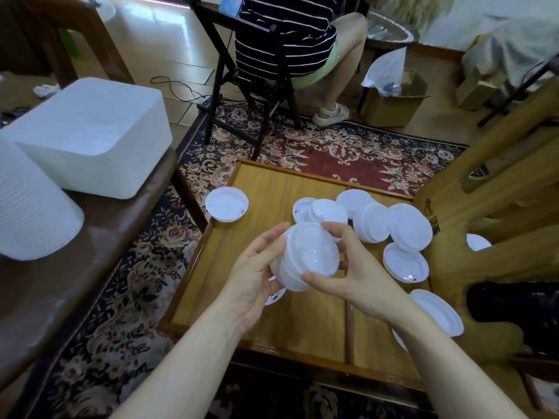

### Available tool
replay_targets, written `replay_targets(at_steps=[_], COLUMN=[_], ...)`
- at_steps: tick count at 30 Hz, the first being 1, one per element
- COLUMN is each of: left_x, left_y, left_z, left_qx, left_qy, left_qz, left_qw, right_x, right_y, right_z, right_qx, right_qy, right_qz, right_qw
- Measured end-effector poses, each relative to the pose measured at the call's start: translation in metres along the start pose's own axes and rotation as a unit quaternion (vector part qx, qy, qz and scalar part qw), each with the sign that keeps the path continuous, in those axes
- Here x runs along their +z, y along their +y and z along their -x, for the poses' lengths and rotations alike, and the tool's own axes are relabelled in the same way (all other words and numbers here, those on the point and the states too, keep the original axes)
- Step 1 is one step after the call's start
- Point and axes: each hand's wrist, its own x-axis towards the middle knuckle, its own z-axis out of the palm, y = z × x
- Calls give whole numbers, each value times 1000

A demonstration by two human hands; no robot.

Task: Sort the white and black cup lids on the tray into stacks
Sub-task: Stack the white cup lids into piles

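white plastic stack of lids [304, 258] held above the wooden tray [272, 189]: left hand [257, 276] cups its side with curled fingers, right hand [348, 267] pinches its rim between thumb and fingers. loose white lids [393, 228] lie scattered over the tray's right half; one single lid [227, 204] overhangs its left rim.

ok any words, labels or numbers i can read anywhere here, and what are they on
None can be read.
Dark stamped mark on the light wooden chair frame beside the wooden tray: too blurred to read.
White plastic cup lids, the held lid stack and the white ribbed plastic bin: no print visible.
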Motion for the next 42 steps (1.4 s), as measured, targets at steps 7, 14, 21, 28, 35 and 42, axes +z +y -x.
replay_targets(at_steps=[7,14,21,28,35,42], left_x=[1,2,2,0,1,-9], left_y=[-2,-2,-1,0,-2,4], left_z=[0,0,1,-1,1,-3], left_qx=[8,11,33,41,68,8], left_qy=[-12,-15,-21,-8,-3,-53], left_qz=[-8,-27,-52,-58,-85,-121], left_qw=[1000,999,998,997,994,991], right_x=[5,13,14,0,3,7], right_y=[0,-4,-2,2,5,11], right_z=[3,5,4,0,-1,-1], right_qx=[-9,-15,-17,-14,-15,-21], right_qy=[34,63,49,-18,-31,-23], right_qz=[27,69,52,-37,-80,-71], right_qw=[999,996,997,999,996,997])
